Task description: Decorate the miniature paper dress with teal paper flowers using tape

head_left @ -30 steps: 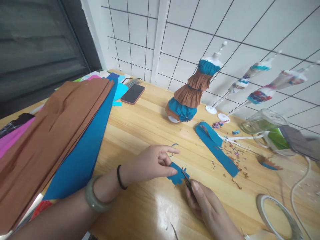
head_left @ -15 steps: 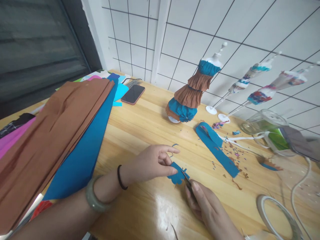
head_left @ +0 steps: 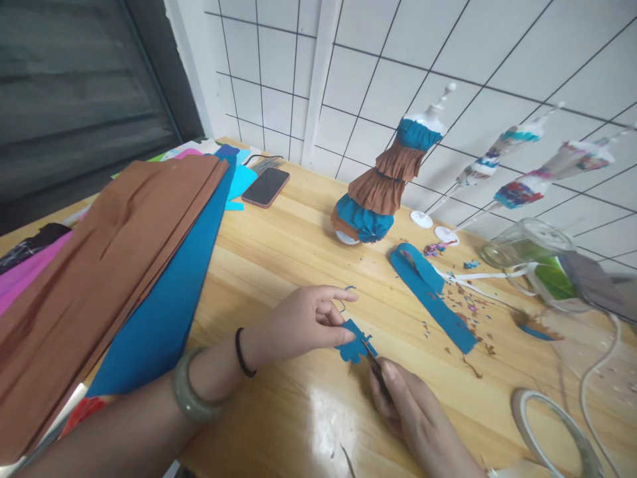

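Between thumb and fingers, my left hand point(head_left: 311, 318) pinches a small piece of blue crepe paper point(head_left: 355, 342) with a scalloped lower edge. My right hand point(head_left: 411, 405) is closed around small dark scissors point(head_left: 374, 364), whose tips meet the right edge of that piece. Most of the handles are hidden inside my fingers. Beyond my hands stands a mini dress form point(head_left: 388, 179) dressed in ruffled blue and brown paper. A blue paper strip point(head_left: 432, 299), folded over at its far end, lies on the table to the right.
Large brown paper sheets point(head_left: 124, 252) over blue paper point(head_left: 169, 285) cover the left side. A phone point(head_left: 266, 187) lies at the back. Two more mini dress forms point(head_left: 527, 186) stand by the wall. Paper scraps point(head_left: 468, 305), a clear jar point(head_left: 527, 242) and a tape roll point(head_left: 555, 425) are at right.
Little differs. The blue piece has shifted slightly in my left fingers, and the scissor tips remain at its right edge.
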`<action>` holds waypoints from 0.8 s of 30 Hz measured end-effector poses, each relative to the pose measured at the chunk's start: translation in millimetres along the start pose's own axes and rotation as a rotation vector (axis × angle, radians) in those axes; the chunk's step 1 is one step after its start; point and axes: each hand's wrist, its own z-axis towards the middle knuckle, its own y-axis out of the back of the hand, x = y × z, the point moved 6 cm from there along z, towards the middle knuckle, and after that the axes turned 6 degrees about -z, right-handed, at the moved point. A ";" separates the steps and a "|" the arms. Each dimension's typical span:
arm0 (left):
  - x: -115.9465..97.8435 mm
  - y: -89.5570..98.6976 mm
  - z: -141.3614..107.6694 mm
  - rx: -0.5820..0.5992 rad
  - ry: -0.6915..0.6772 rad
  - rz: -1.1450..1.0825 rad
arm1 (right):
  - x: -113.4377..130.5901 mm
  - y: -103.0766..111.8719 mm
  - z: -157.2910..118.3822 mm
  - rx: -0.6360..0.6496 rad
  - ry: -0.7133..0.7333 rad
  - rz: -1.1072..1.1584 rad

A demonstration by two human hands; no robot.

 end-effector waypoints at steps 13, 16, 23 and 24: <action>3.6 -1.2 1.7 0.029 0.020 -0.017 | 4.2 0.8 -1.2 -0.023 -0.047 0.024; 4.2 -5.4 1.8 0.062 0.018 -0.022 | 2.4 0.0 -0.6 -0.010 -0.047 0.024; 11.1 -12.0 2.6 0.082 0.020 0.020 | 4.9 -0.3 0.4 0.003 0.002 0.013; 11.5 -12.5 2.7 0.083 0.016 0.014 | 5.3 -0.3 0.3 0.002 -0.003 0.023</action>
